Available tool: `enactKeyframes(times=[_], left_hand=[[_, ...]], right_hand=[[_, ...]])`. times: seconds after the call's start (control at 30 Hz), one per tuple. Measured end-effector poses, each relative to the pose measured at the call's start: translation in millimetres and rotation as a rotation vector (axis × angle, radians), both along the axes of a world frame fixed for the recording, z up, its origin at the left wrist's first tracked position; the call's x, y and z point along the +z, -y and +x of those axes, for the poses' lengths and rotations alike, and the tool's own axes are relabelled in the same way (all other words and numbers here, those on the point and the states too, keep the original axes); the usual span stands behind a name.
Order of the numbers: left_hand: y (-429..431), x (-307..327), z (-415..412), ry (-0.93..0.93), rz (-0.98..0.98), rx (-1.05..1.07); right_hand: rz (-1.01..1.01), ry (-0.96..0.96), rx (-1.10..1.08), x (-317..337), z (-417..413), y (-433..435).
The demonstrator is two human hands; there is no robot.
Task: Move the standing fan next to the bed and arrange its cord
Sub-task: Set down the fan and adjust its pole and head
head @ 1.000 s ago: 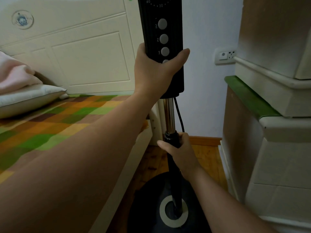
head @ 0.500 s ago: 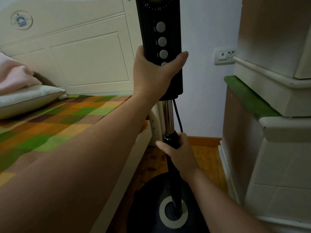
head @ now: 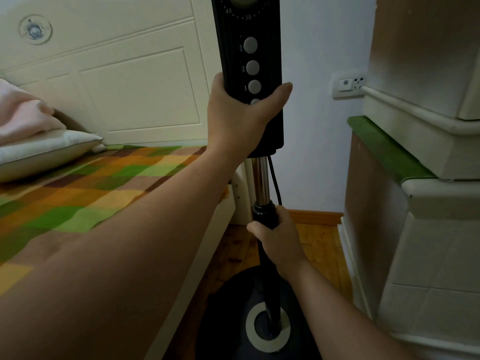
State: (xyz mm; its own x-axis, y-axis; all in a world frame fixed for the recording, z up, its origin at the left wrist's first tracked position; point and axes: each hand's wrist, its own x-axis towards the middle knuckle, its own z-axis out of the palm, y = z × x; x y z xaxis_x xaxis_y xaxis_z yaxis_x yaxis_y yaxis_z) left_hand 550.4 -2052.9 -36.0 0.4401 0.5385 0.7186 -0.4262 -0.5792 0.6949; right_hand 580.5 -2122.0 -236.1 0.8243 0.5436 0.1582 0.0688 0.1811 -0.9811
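The black standing fan stands upright between the bed and a cabinet, its head out of view above. My left hand grips the black control column with grey buttons. My right hand is wrapped around the black lower pole just under the chrome tube. The round dark base rests on the wooden floor. A black cord hangs down behind the pole from the control column; its lower run is hidden. The bed, with a green and orange checked cover, lies at the left.
A cream headboard stands behind the bed, with pillows at the left. A wall socket sits on the pale wall at the right. A tall cream and brown cabinet with a green ledge closes off the right side.
The fan's control column has sunk slightly in view and shifted a little left with both hands still on it. The grips are unchanged.
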Motion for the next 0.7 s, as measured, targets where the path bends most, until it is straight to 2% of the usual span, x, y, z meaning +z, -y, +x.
enactKeyframes(times=[0.7], left_hand=[[0, -15, -1, -0.023, 0.002, 0.0]], right_hand=[[0.014, 0.014, 0.007, 3, -2, 0]])
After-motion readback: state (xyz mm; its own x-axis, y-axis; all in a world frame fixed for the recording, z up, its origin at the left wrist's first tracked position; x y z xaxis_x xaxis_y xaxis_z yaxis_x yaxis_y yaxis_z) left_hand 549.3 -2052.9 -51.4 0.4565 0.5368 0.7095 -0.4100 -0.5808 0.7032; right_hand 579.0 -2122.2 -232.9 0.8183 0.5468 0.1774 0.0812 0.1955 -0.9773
